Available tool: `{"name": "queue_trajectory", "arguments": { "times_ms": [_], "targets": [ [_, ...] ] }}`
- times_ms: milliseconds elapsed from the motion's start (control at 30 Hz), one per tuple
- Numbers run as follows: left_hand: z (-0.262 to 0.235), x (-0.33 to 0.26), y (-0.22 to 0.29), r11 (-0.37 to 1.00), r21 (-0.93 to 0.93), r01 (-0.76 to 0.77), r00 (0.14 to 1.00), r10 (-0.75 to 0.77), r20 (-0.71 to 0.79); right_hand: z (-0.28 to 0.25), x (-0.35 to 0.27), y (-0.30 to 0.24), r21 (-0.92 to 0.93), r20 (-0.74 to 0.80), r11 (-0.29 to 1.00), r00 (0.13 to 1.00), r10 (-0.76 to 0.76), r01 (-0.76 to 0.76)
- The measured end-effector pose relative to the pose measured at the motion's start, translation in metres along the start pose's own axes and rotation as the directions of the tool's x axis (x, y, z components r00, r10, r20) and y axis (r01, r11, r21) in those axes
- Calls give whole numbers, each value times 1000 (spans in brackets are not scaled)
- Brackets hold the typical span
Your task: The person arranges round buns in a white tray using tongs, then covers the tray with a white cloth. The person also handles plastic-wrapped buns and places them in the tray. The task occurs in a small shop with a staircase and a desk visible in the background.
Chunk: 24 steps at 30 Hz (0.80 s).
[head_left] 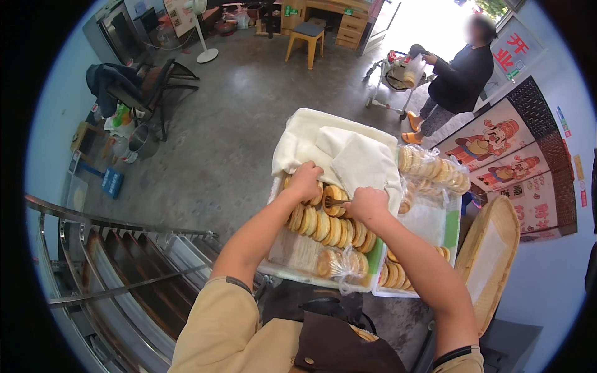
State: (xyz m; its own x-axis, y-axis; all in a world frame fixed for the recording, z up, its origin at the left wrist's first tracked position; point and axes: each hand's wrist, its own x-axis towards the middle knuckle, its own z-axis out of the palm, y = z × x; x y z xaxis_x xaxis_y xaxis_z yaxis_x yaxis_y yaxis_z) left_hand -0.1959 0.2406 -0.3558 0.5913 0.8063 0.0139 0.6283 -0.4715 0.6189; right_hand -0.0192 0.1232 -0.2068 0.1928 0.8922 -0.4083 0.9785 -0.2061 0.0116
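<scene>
A white tray (281, 268) below me holds rows of round golden flat cakes (323, 225) standing on edge. A folded white cloth (348, 155) covers the tray's far half. My left hand (303, 181) is closed at the cloth's near edge, over the cakes on the left. My right hand (367, 204) is closed on metal tongs (334, 201) whose tips pinch one cake. A clear bag of cakes (342, 263) lies at the tray's near edge.
A second tray (453, 230) on the right carries another clear bag of cakes (435, 171). A woven bamboo basket (491, 261) leans at right. A person with a pushchair (398, 74) stands by the doorway. Metal rails (124, 255) lie at lower left, a yellow stool (306, 37) beyond.
</scene>
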Motion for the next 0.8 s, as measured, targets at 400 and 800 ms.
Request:
{"name": "queue_trajectory", "arguments": {
  "times_ms": [400, 800],
  "targets": [
    [5, -6, -4, 993, 32, -110, 985, 113, -130, 12, -36, -3, 107, -30, 990, 995, 93, -90],
    [-20, 49, 36, 965, 101, -243, 883, 263, -390, 25, -48, -3, 122, -171, 983, 973, 154, -134]
  ]
}}
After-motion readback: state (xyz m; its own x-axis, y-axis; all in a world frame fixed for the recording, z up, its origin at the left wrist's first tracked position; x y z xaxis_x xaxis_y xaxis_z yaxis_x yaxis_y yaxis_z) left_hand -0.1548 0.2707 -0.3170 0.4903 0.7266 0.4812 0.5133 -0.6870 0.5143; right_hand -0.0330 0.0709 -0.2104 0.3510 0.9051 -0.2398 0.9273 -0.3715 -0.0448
